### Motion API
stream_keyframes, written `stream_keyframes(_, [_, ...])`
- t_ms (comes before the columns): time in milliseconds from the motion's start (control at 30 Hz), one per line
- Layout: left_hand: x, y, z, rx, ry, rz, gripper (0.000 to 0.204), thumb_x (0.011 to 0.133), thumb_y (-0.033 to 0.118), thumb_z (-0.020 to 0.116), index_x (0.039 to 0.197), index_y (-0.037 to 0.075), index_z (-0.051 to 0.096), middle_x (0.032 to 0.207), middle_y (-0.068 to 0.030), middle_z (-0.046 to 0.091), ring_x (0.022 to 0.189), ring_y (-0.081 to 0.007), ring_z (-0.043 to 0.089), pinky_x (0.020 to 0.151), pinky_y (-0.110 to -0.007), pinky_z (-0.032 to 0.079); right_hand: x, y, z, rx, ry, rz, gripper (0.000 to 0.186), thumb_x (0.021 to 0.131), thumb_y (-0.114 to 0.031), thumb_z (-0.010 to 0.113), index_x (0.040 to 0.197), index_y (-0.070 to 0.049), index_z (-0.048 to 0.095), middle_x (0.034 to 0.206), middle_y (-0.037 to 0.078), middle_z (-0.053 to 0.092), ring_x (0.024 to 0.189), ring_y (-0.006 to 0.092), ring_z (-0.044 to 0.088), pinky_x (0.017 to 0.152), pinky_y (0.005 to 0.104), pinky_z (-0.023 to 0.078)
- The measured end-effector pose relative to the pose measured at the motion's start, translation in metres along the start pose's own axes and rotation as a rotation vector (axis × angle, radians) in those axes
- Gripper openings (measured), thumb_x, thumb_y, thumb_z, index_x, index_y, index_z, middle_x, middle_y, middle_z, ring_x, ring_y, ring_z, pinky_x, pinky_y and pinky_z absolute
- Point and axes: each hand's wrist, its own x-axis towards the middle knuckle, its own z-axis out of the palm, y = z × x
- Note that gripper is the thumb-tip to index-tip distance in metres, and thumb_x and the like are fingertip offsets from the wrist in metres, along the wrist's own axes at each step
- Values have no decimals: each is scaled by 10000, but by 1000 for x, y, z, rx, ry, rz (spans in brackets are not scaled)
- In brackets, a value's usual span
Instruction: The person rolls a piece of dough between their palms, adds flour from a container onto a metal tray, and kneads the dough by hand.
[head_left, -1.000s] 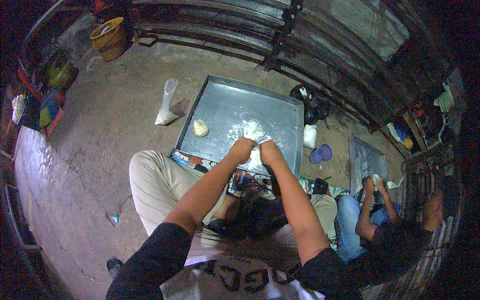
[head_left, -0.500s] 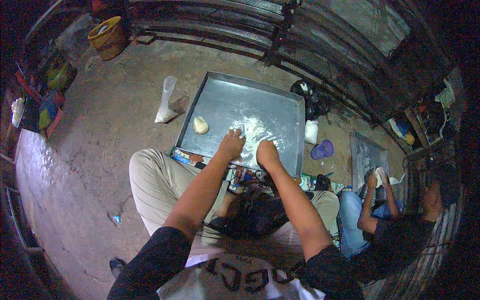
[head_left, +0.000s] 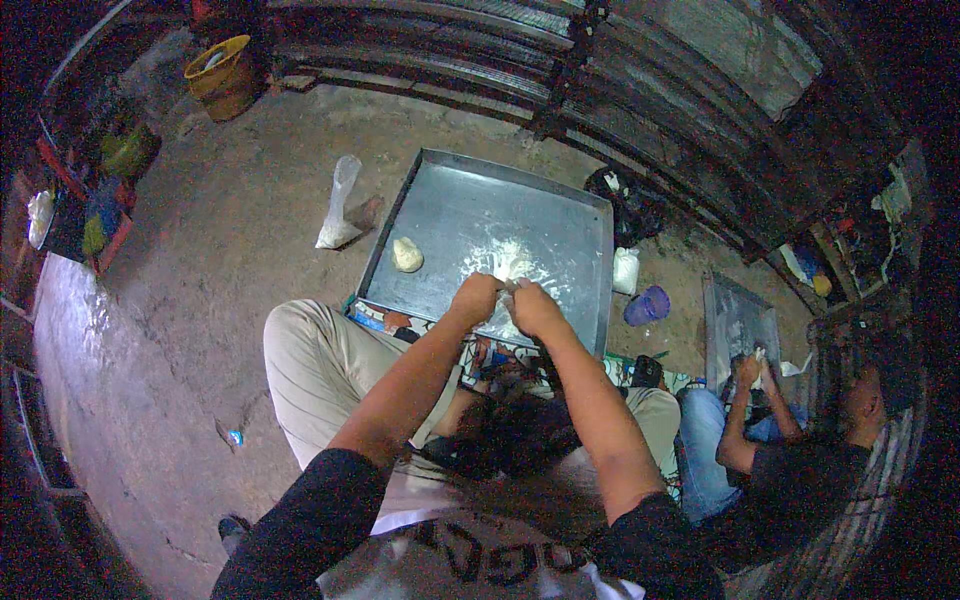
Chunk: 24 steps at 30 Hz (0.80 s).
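A large metal tray (head_left: 520, 188) lies in front of me, dusted with white flour (head_left: 510, 250) near its middle. My left hand (head_left: 478, 298) and my right hand (head_left: 532, 308) meet over the flour, both closed, gripping what looks like pale dough (head_left: 500, 318), partly hidden by my fingers. A separate round lump of dough (head_left: 406, 255) rests on the left part of the tray.
Beside the tray are a clear bag (head_left: 338, 228), white package (head_left: 625, 270), purple cup (head_left: 646, 306) and black bag (head_left: 625, 225). A yellow bucket (head_left: 220, 85) stands upper left. A co-worker (head_left: 800, 470) at right handles something white over another tray (head_left: 730, 310).
Half a second ago my left fingers were spread on the tray, apart from my right hand; now they are curled and the two hands are together again, much as a second ago.
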Motion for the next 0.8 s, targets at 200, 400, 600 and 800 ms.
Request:
stream_keyframes(200, [-17, -20, -19, -116, -45, 218, 385, 680, 89, 697, 1065, 98, 697, 907, -215, 678, 858, -381, 659, 813, -434, 523, -5, 5, -9, -128, -197, 23, 216, 815, -223, 637, 948, -62, 692, 1019, 182, 654, 873, 374, 649, 797, 452, 533])
stream_keyframes(400, [-20, 4, -17, 138, -268, 263, 411, 639, 207, 826, 971, 43, 649, 951, -166, 677, 953, -363, 644, 816, -455, 522, -20, 53, -38, 294, 43, 129, 164, 819, -179, 605, 794, -23, 648, 829, 204, 652, 782, 387, 629, 707, 479, 493])
stream_keyframes(600, [-5, 26, -1, 215, -272, 326, 352, 685, 293, 800, 889, 52, 645, 878, -159, 673, 889, -360, 663, 730, -459, 540, -22, 73, -15, 180, 141, 18, 257, 876, -238, 583, 984, -34, 697, 952, 202, 670, 996, 380, 601, 908, 428, 474])
stream_keyframes(800, [0, 26, 23, 80, -96, 211, 177, 779, 130, 671, 948, 88, 700, 923, -175, 681, 851, -371, 664, 760, -444, 546, -16, 15, -33, 7, -238, 271, 232, 824, -88, 543, 976, 3, 693, 1040, 247, 648, 997, 399, 625, 882, 459, 502])
